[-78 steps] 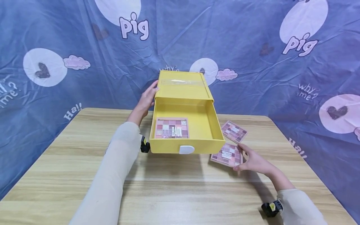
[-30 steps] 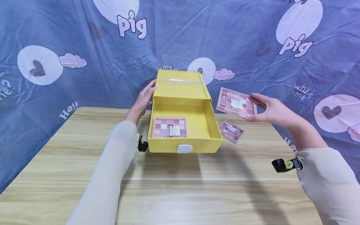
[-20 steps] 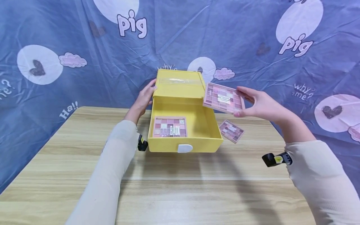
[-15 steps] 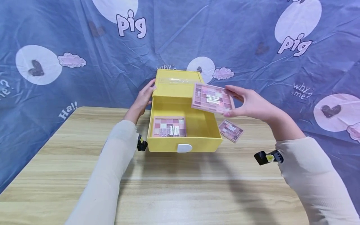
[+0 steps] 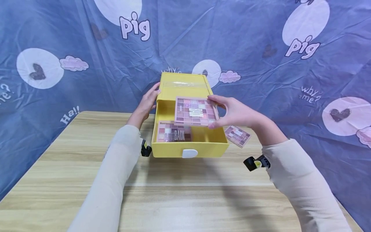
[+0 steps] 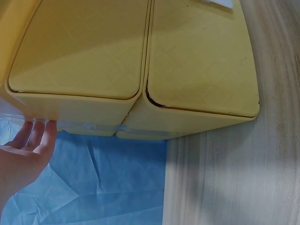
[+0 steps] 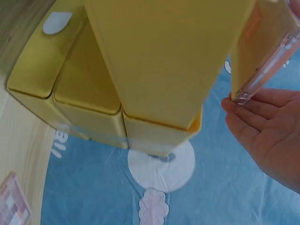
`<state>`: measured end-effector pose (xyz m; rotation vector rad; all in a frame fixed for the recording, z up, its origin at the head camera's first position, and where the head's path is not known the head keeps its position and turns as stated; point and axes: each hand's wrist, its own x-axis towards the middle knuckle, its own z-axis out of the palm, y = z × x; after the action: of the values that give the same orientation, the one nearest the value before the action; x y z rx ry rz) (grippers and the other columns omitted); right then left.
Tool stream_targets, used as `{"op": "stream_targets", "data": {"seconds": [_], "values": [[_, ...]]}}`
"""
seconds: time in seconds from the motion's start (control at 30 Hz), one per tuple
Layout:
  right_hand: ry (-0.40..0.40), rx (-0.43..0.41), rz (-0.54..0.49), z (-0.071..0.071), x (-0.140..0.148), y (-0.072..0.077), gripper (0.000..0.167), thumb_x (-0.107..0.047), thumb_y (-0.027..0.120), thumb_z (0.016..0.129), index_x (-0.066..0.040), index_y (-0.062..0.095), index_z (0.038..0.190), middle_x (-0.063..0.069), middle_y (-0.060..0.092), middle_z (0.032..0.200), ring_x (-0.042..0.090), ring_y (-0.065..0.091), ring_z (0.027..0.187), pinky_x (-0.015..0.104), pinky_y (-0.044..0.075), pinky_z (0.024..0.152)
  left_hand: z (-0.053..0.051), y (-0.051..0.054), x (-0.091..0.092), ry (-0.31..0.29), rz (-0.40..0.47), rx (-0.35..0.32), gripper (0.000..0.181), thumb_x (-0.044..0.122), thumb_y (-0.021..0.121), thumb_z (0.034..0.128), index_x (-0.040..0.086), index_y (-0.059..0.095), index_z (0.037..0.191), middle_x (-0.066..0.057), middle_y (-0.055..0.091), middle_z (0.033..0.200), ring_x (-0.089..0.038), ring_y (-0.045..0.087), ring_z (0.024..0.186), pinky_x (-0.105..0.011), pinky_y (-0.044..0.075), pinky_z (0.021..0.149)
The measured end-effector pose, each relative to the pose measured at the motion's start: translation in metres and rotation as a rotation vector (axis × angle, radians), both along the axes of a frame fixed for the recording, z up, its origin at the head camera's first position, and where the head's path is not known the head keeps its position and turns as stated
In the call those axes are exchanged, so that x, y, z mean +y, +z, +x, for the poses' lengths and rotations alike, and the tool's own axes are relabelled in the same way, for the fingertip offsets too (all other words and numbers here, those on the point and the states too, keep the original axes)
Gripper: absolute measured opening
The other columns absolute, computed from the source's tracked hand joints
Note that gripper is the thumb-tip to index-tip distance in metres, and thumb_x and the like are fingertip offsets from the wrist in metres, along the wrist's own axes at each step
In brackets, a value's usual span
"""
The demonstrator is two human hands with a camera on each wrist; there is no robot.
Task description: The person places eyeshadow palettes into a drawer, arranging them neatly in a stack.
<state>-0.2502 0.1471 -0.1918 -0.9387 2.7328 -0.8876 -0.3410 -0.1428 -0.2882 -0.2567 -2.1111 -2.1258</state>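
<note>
A pink eyeshadow palette (image 5: 185,112) with a clear lid hangs above the pulled-out top drawer (image 5: 208,149) of a yellow drawer cabinet (image 5: 176,92). My right hand (image 5: 233,112) pinches its right edge between thumb and fingers; in the right wrist view the palette (image 7: 265,70) shows edge-on above that hand. Inside the drawer, at the front left, lies a second palette (image 5: 171,132), partly covered from sight by the held one. My left hand (image 5: 146,104) rests against the cabinet's left side, its fingers (image 6: 47,136) extended and touching the wall in the left wrist view.
A third, smaller palette (image 5: 237,136) lies on the wooden table (image 5: 179,203), right of the cabinet. Lower drawers (image 6: 201,56) sit closed beneath the top one. Blue printed cloth (image 5: 87,32) hangs right behind the table.
My right hand has lifted the palette off the table and carried it left, from the cabinet's right side to above the drawer. The left hand stays at the cabinet's side.
</note>
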Motion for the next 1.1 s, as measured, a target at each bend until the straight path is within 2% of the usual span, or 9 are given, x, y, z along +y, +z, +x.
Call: {"op": "stream_targets", "data": {"seconds": [0.17, 0.37, 0.63, 0.9, 1.1], "values": [[0.003, 0.004, 0.055, 0.0, -0.011, -0.007, 0.094, -0.034, 0.077, 0.058, -0.005, 0.029, 0.134, 0.009, 0.041, 0.125, 0.018, 0.039, 0.103, 0.035, 0.03, 0.089, 0.0, 0.0, 0.0, -0.005, 0.006, 0.0, 0.051, 0.034, 0.046, 0.0838, 0.027, 0.035, 0.133, -0.002, 0.03, 0.136, -0.02, 0.029, 0.119, -0.05, 0.027, 0.09], [0.029, 0.042, 0.116, -0.002, -0.022, -0.015, 0.095, -0.039, 0.076, 0.056, -0.004, 0.031, 0.133, 0.008, 0.042, 0.125, 0.018, 0.039, 0.103, 0.033, 0.03, 0.09, 0.0, 0.0, -0.001, -0.011, -0.004, -0.003, 0.051, 0.035, 0.046, 0.0837, 0.028, 0.034, 0.133, -0.001, 0.029, 0.136, -0.02, 0.029, 0.12, -0.05, 0.027, 0.09], [0.068, 0.027, 0.176, -0.003, -0.036, -0.024, 0.1, -0.044, 0.075, 0.055, -0.002, 0.029, 0.132, 0.008, 0.04, 0.126, 0.018, 0.038, 0.109, 0.034, 0.028, 0.093, 0.0, 0.001, -0.001, -0.016, 0.005, -0.007, 0.052, 0.035, 0.046, 0.0838, 0.027, 0.034, 0.133, -0.002, 0.03, 0.136, -0.018, 0.029, 0.119, -0.05, 0.026, 0.09], [0.136, 0.125, 0.21, -0.005, -0.049, -0.033, 0.088, -0.04, 0.075, 0.055, 0.0, 0.038, 0.124, 0.005, 0.049, 0.111, 0.018, 0.046, 0.093, 0.03, 0.036, 0.084, 0.001, 0.001, -0.001, -0.012, 0.006, -0.011, 0.051, 0.034, 0.046, 0.0837, 0.028, 0.035, 0.133, 0.0, 0.031, 0.135, -0.018, 0.03, 0.118, -0.049, 0.028, 0.089], [0.186, 0.148, 0.21, -0.004, -0.055, -0.035, 0.078, -0.032, 0.076, 0.058, 0.002, 0.041, 0.118, 0.006, 0.048, 0.103, 0.019, 0.046, 0.087, 0.029, 0.037, 0.081, 0.0, 0.001, -0.001, -0.005, 0.007, -0.014, 0.05, 0.034, 0.046, 0.0837, 0.028, 0.035, 0.133, 0.0, 0.031, 0.135, -0.017, 0.031, 0.118, -0.048, 0.029, 0.089]]}}
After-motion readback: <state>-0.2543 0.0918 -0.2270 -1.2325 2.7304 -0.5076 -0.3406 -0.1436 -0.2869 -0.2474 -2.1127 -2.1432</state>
